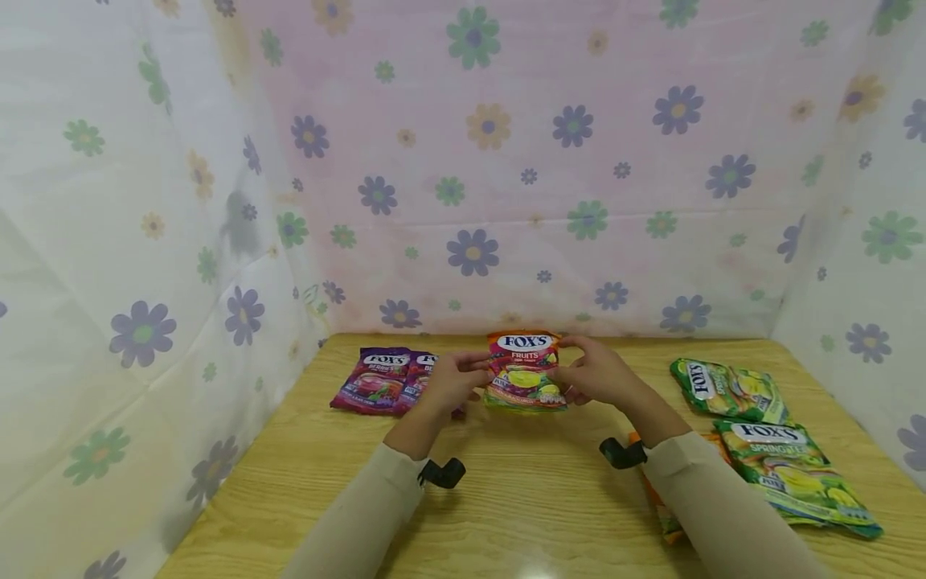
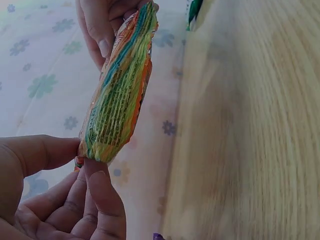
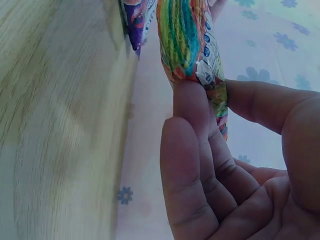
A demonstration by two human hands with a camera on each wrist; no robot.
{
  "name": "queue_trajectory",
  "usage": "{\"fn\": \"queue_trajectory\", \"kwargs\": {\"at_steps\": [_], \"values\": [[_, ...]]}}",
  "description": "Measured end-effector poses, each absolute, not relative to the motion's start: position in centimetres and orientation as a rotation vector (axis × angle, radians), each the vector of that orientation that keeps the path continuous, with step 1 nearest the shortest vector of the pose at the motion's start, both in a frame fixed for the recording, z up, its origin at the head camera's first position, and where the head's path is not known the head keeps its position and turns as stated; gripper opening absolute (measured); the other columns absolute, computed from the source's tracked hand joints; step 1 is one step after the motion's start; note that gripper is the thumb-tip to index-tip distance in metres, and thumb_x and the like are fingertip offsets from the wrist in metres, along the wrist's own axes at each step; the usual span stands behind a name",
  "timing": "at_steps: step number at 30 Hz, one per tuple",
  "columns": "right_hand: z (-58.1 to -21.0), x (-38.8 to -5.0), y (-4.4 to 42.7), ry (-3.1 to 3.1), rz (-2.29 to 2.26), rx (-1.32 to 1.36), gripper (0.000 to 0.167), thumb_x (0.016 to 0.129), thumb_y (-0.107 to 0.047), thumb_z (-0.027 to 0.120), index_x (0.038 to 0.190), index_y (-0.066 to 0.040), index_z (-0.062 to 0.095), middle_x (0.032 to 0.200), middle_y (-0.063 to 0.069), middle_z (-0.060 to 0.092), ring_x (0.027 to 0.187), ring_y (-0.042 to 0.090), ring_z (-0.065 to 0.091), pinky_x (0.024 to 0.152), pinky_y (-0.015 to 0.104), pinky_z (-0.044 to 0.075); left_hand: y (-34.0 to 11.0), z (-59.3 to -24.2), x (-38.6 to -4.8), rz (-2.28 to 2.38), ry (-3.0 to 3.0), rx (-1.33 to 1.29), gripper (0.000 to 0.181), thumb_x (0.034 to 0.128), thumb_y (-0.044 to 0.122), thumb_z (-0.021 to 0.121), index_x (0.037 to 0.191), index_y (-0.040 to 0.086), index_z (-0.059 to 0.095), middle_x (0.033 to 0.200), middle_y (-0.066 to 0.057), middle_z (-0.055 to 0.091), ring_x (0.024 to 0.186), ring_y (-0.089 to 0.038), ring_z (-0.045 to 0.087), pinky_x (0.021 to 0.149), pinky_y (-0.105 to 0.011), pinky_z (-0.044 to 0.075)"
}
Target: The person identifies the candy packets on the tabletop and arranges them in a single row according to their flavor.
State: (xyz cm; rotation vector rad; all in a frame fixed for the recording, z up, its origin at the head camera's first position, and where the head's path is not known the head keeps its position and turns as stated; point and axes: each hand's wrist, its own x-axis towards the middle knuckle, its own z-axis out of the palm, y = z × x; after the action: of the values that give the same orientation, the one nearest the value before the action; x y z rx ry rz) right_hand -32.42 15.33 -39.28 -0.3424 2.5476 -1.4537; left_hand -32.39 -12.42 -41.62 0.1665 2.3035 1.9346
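An orange-red Fox's Fruits candy bag [image 1: 526, 374] is held up near the table's back edge, its printed front toward the head view. My left hand [image 1: 456, 382] pinches one side of it between thumb and fingers. On the opposite side my right hand [image 1: 599, 371] pinches it too. The left wrist view shows the striped green and teal bottom of the bag [image 2: 120, 100] with the left thumb pressed at its edge. In the right wrist view, thumb and fingers grip the bag's corner [image 3: 182, 40]. Part of a purple bag is hidden behind my left hand.
Two purple Fox's Berries bags [image 1: 378, 379] lie overlapping at the back left. Green Fox's bags [image 1: 796, 474] lie on the right. An orange bag [image 1: 657, 494] is partly under my right forearm. Flowered cloth [image 1: 535, 201] encloses the wooden table [image 1: 521, 498] at back and sides.
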Motion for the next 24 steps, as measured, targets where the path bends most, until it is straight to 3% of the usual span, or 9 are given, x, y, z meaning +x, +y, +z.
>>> {"fn": "queue_trajectory", "kwargs": {"at_steps": [14,24], "values": [[-41.7,-33.8,13.1,2.43,-1.619,-0.323,0.071,0.101,-0.025,0.068,0.162,-0.017,0.034,0.101,0.015,0.074,0.074,0.024,0.074,0.075,0.052,0.063,-13.2,-42.5,-32.9,1.981,2.471,0.035,0.027,0.0949,0.009,0.072,0.122,0.009,0.072,0.117,-0.011,0.074,0.086,-0.019,0.07,0.065,-0.046,0.06],[-44.3,-34.2,11.5,2.365,-1.732,-0.228,0.075,0.099,-0.023,0.069,0.164,-0.021,0.032,0.121,0.022,0.067,0.079,0.025,0.073,0.066,0.041,0.062,-13.8,-43.5,-33.6,1.893,2.614,-0.024,0.015,0.0938,0.009,0.074,0.107,0.007,0.067,0.107,-0.011,0.076,0.081,-0.021,0.068,0.063,-0.03,0.056]]}}
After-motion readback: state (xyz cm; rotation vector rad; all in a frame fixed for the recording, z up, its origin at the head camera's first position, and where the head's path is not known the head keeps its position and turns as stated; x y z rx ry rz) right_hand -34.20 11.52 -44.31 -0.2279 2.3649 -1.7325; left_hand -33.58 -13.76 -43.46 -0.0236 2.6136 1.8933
